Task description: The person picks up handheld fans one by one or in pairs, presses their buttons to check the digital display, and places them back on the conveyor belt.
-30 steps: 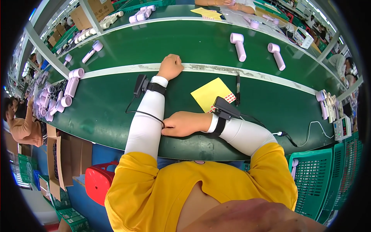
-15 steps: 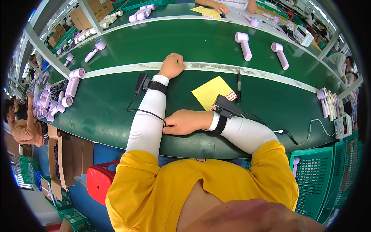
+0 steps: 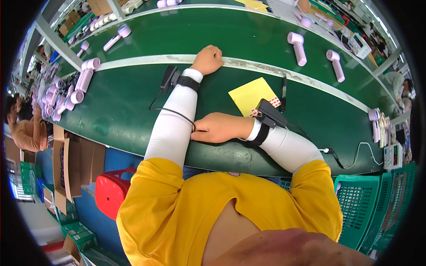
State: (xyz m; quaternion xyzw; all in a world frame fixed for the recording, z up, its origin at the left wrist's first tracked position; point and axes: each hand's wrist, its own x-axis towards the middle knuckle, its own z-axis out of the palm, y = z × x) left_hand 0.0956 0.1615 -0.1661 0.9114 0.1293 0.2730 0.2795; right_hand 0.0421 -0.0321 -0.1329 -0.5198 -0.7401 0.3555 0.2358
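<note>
My left hand is a loose fist resting at the white strip along the far side of the green work surface; nothing shows in it. Across my body, my right hand has its fingers curled against my left forearm's white sleeve. A thin black cable crosses that sleeve and reaches the right fingertips; whether they pinch it is hidden. Each wrist bears a strapped black device, one on the left and one on the right. Beyond the right hand lies a yellow paper with red-marked stickers, beside a black pen.
Lilac handheld fans lie on the surface past the strip. Many more are heaped at the left; several stand at the right by a small white meter. A red stool, cardboard box and green crates sit below.
The whole view has shifted, so the bench and both arms appear higher and slightly to the right. Both hands keep their poses, and the paper, pen and fans keep their places.
</note>
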